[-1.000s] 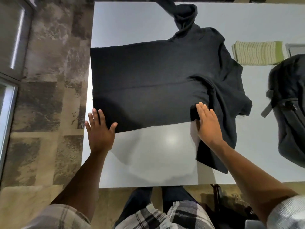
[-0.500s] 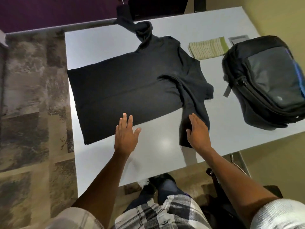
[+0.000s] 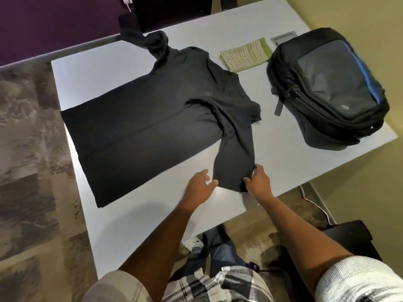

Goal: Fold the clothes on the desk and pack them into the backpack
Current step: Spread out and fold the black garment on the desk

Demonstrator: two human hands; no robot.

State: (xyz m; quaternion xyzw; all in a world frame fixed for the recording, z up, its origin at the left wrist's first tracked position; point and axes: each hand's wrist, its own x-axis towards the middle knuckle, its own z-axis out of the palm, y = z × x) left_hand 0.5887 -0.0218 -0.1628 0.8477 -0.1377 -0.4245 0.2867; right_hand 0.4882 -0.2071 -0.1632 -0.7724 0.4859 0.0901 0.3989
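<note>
Now the right hand (image 3: 258, 180) pinches the black shirt's near sleeve (image 3: 232, 168); the left hand (image 3: 197, 188), relaxed, sits just beside it. Beyond the right hand lies the backpack (image 3: 327, 88).

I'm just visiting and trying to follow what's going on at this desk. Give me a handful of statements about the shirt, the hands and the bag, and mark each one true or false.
1. The right hand pinches the near sleeve end of the dark shirt. True.
2. The left hand grips the backpack. False: it is open beside the sleeve end, and the backpack lies apart on the right of the desk.
3. The dark shirt is already inside the backpack. False: it lies spread on the desk.
4. A folded striped cloth lies beyond the shirt, left of the backpack. True.
5. The far sleeve hangs over the desk's far edge. True.
</note>
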